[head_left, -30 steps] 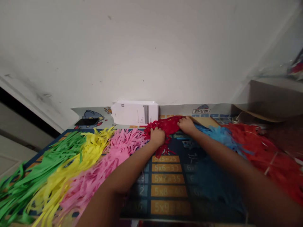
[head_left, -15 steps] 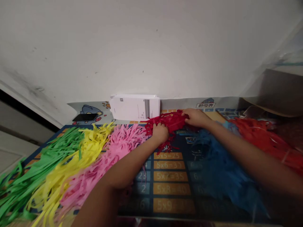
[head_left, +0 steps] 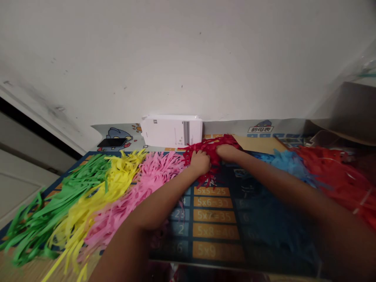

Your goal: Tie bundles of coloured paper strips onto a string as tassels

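A bunch of dark red cut-paper strips (head_left: 210,147) lies at the back of the table, in front of a white box. My left hand (head_left: 201,162) is closed over its left front part, fingers curled into the strips. On the right side of the bunch is my right hand (head_left: 226,153), its fingers sunk among the strips and mostly hidden. Left of my hands spread bundles of pink strips (head_left: 147,184), yellow strips (head_left: 117,184) and green strips (head_left: 76,188). Blue strips (head_left: 286,162) lie partly under my right forearm, with brighter red strips (head_left: 329,164) beyond them.
The white box (head_left: 167,131) leans against the wall (head_left: 188,58). A black phone (head_left: 111,142) rests at the back left. Beneath everything is a printed mat with multiplication sums (head_left: 213,215). Cardboard (head_left: 352,111) stands at the far right.
My right hand has moved left and slightly down over the dark red strips, closer to my left hand. My left hand stays on the bunch. The view has shifted slightly.
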The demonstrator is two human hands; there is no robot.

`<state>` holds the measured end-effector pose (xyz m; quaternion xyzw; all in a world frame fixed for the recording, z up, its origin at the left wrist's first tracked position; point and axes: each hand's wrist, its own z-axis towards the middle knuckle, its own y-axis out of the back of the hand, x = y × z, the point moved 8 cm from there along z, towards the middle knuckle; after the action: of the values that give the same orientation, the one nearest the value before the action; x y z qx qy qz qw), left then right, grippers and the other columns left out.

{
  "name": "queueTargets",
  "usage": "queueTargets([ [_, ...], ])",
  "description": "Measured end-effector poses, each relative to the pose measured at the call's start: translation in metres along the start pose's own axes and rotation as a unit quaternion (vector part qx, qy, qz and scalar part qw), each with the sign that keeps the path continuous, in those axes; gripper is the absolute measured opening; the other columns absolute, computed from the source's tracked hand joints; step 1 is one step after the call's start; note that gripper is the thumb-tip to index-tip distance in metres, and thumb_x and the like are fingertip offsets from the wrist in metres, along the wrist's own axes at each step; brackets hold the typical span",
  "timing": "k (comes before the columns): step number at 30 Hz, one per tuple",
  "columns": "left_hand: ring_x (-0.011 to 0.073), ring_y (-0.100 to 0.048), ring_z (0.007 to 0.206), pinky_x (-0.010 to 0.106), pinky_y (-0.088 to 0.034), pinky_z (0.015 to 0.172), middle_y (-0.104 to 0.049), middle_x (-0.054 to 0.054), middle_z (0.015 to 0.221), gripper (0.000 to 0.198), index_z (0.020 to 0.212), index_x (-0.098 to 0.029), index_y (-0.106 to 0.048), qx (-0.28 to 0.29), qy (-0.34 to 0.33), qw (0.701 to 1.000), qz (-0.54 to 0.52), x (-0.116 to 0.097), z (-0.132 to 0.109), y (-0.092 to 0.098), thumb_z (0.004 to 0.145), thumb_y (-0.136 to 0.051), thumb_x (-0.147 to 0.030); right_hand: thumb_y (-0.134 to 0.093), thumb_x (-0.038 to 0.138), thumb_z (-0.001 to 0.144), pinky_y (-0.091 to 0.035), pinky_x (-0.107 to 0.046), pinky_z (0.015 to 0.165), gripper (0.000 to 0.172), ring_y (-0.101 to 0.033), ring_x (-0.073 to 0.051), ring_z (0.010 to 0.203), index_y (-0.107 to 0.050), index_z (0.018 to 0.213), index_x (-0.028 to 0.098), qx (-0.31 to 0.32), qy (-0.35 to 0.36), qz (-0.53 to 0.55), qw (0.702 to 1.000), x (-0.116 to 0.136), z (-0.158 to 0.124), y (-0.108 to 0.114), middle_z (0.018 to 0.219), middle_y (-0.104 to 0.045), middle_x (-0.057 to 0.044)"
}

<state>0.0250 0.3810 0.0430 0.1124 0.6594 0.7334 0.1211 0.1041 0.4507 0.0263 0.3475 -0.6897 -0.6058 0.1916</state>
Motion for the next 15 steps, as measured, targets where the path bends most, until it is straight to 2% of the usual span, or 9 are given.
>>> queueTargets([
  [4,0.032,-0.053,0.116,0.047,-0.041,0.095,-0.067,0.014,0.122,0.035,0.111,-0.017,-0.071,0.0,0.002,1.0,-0.002,0.01,-0.007,0.011,0.088,-0.057,-0.039,-0.057,0.035,0.098,-0.052,-0.038,0.087,0.025,-0.066,-0.018,0.093,-0.067,0.101,0.012,0.003,-0.015,-0.001,1.0,-0.008,-0.004,0.011,0.104,-0.07,-0.008],
  [10,0.0322,-0.052,0.119,0.048,-0.038,0.097,-0.067,0.01,0.125,0.044,0.115,-0.022,-0.071,-0.004,0.013,1.0,-0.011,0.02,-0.008,0.029,0.09,-0.054,-0.055,-0.043,0.018,0.096,-0.045,-0.027,0.076,0.029,-0.065,-0.02,0.087,-0.071,0.094,0.012,-0.024,-0.022,0.026,0.999,-0.027,-0.014,0.031,0.104,-0.073,-0.016],
  [15,0.0302,-0.051,0.117,0.049,-0.033,0.101,-0.067,0.011,0.12,0.039,0.11,-0.02,-0.07,-0.102,0.016,0.994,-0.022,0.006,-0.005,0.05,0.097,-0.046,-0.049,-0.044,0.016,0.093,-0.043,-0.026,0.07,0.029,-0.064,-0.019,0.08,-0.072,0.091,0.01,-0.017,-0.012,0.053,0.998,-0.023,-0.017,0.034,0.098,-0.074,-0.016],
])
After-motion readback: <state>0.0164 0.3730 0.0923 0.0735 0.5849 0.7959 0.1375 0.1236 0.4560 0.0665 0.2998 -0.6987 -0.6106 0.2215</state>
